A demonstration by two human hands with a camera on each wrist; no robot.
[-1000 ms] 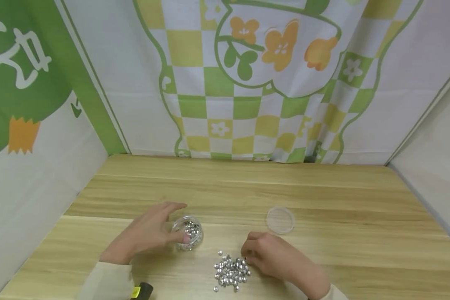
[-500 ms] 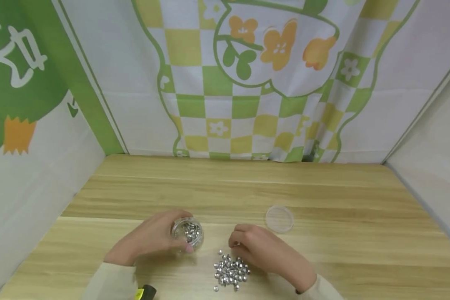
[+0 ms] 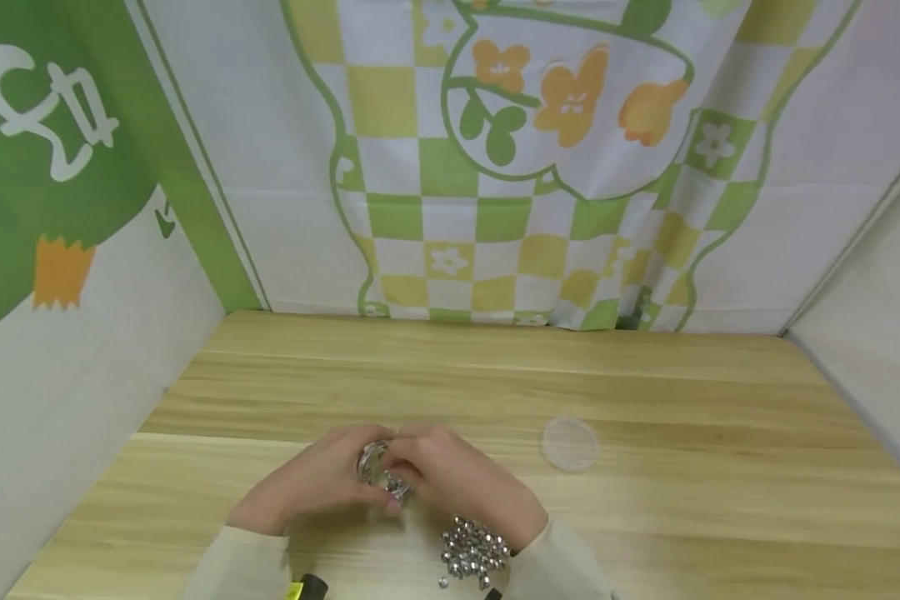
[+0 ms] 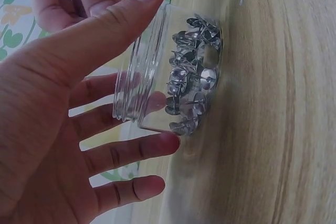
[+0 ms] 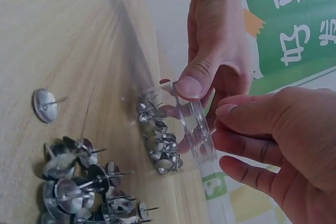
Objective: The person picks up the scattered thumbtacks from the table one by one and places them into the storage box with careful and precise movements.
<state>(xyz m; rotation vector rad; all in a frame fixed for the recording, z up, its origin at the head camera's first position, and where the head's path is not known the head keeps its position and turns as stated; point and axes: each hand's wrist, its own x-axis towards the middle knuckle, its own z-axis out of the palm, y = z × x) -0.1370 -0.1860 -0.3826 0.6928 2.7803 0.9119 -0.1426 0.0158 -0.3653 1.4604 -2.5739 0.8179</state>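
Observation:
My left hand [image 3: 311,479] holds a clear screw-neck jar [image 4: 149,72] near the table, thumb on its rim and fingers along the far side. Silver thumbtacks [image 4: 189,64] lie in the jar's bottom. Over the jar's mouth is my right hand [image 3: 453,475]. Its thumb and index finger come together there in the right wrist view; whether a thumbtack sits between them cannot be seen. A loose pile of thumbtacks [image 5: 73,195] lies on the table under my right forearm, with a single thumbtack [image 5: 45,105] apart from it.
A clear round lid [image 3: 570,444] lies flat on the wooden table [image 3: 690,492], right of my hands. At the front edge, by my left sleeve, a black and yellow object [image 3: 311,587] shows partly. A patterned curtain [image 3: 495,250] hangs behind the table.
My right hand has moved left and up from beside the thumbtack pile to the jar's mouth. My left hand has gripped the jar, and its mouth now faces the right hand more.

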